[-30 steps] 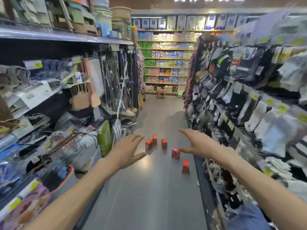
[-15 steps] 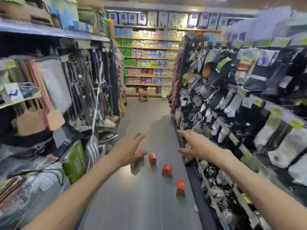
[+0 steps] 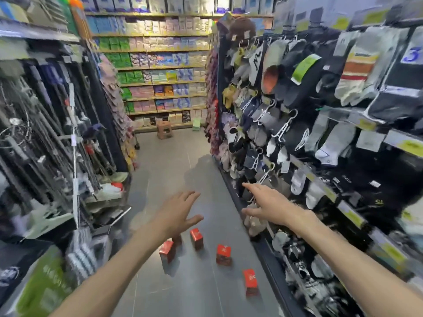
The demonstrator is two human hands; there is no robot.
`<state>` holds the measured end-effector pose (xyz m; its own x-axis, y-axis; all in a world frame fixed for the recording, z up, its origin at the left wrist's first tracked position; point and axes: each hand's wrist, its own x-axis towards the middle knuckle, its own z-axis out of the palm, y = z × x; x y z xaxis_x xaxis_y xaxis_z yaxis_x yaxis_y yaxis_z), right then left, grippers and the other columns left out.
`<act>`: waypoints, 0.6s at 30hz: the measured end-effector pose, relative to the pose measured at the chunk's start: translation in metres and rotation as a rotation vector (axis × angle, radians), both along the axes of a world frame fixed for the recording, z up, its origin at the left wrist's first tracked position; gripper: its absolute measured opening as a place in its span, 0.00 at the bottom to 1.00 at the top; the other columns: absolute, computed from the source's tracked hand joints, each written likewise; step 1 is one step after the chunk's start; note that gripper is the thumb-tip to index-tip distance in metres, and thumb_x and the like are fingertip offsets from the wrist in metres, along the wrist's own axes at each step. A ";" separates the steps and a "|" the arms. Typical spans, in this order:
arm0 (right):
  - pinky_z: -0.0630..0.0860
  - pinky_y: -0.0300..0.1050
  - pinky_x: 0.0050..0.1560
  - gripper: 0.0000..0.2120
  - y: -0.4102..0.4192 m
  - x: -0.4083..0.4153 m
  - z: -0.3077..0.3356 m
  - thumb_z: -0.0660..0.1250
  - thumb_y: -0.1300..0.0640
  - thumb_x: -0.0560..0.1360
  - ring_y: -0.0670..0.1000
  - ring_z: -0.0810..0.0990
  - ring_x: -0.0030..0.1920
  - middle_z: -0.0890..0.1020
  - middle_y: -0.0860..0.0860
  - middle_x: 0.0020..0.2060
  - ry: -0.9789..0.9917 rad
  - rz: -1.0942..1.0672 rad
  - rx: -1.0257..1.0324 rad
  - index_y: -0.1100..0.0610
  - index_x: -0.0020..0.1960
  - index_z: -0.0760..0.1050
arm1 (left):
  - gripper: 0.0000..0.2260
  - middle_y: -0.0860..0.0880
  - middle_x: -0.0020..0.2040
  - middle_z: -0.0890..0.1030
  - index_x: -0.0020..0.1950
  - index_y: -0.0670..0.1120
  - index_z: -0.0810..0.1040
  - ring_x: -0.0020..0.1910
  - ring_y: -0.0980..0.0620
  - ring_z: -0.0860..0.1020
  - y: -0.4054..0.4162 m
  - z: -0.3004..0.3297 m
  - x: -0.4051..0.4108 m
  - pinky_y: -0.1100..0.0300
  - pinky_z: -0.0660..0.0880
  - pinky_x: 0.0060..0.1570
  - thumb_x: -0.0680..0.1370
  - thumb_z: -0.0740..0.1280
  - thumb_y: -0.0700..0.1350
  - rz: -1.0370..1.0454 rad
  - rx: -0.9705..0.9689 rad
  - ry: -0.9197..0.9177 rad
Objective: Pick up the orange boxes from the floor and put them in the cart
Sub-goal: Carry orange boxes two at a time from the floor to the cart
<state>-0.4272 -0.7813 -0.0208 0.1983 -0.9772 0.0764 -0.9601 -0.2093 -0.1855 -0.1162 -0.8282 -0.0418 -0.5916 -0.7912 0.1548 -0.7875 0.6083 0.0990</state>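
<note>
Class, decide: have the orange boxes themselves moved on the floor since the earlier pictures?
No. The boxes keep their pattern beside the right shelf base; only the camera came closer, so they sit lower in view.

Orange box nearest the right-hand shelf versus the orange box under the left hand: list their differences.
The orange box nearest the shelf stands apart, fully visible, closest to the camera; the orange box under the left hand sits farther off, mostly hidden by the left hand and a neighbouring box. Both stand on the grey floor, untouched.

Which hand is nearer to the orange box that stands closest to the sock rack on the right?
Right, though neither is near. The right hand hovers open above and beyond the orange box, at the sock rack. The left hand hovers farther left, over the other boxes.
</note>
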 end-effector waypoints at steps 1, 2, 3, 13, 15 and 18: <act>0.72 0.54 0.68 0.42 -0.021 -0.002 -0.004 0.69 0.36 0.75 0.55 0.72 0.70 0.72 0.53 0.72 -0.001 -0.009 0.006 0.50 0.80 0.55 | 0.33 0.46 0.77 0.65 0.79 0.48 0.60 0.74 0.45 0.64 -0.022 -0.002 -0.002 0.50 0.62 0.73 0.79 0.62 0.64 -0.007 0.009 0.001; 0.72 0.54 0.68 0.42 -0.041 -0.004 -0.007 0.69 0.36 0.75 0.54 0.72 0.69 0.72 0.53 0.72 -0.006 -0.020 0.011 0.51 0.80 0.55 | 0.33 0.47 0.77 0.65 0.79 0.48 0.60 0.74 0.45 0.64 -0.042 -0.004 -0.004 0.51 0.62 0.73 0.80 0.62 0.63 -0.011 0.020 0.008; 0.72 0.53 0.68 0.42 -0.060 -0.005 -0.010 0.69 0.37 0.75 0.54 0.73 0.69 0.72 0.53 0.71 -0.014 -0.033 0.016 0.51 0.80 0.55 | 0.33 0.47 0.78 0.64 0.79 0.48 0.59 0.74 0.45 0.64 -0.062 -0.007 -0.005 0.51 0.62 0.73 0.80 0.62 0.62 -0.017 0.034 0.005; 0.74 0.58 0.64 0.38 -0.189 -0.039 -0.083 0.70 0.38 0.75 0.57 0.74 0.68 0.74 0.54 0.69 -0.044 -0.261 0.076 0.53 0.78 0.61 | 0.34 0.43 0.75 0.68 0.77 0.45 0.63 0.72 0.41 0.68 -0.268 -0.105 -0.070 0.49 0.65 0.70 0.78 0.63 0.64 -0.280 0.172 -0.016; 0.73 0.58 0.64 0.37 -0.202 -0.043 -0.106 0.70 0.40 0.76 0.58 0.74 0.67 0.75 0.56 0.69 -0.038 -0.338 0.100 0.54 0.77 0.61 | 0.37 0.43 0.73 0.69 0.77 0.44 0.64 0.70 0.40 0.69 -0.298 -0.137 -0.089 0.48 0.67 0.68 0.76 0.57 0.68 -0.352 0.195 -0.016; 0.73 0.57 0.63 0.34 -0.219 -0.046 -0.147 0.70 0.41 0.76 0.57 0.74 0.67 0.76 0.55 0.67 -0.095 -0.458 0.130 0.51 0.76 0.62 | 0.39 0.45 0.74 0.68 0.78 0.46 0.62 0.70 0.43 0.69 -0.341 -0.191 -0.112 0.49 0.68 0.67 0.75 0.52 0.69 -0.461 0.217 -0.041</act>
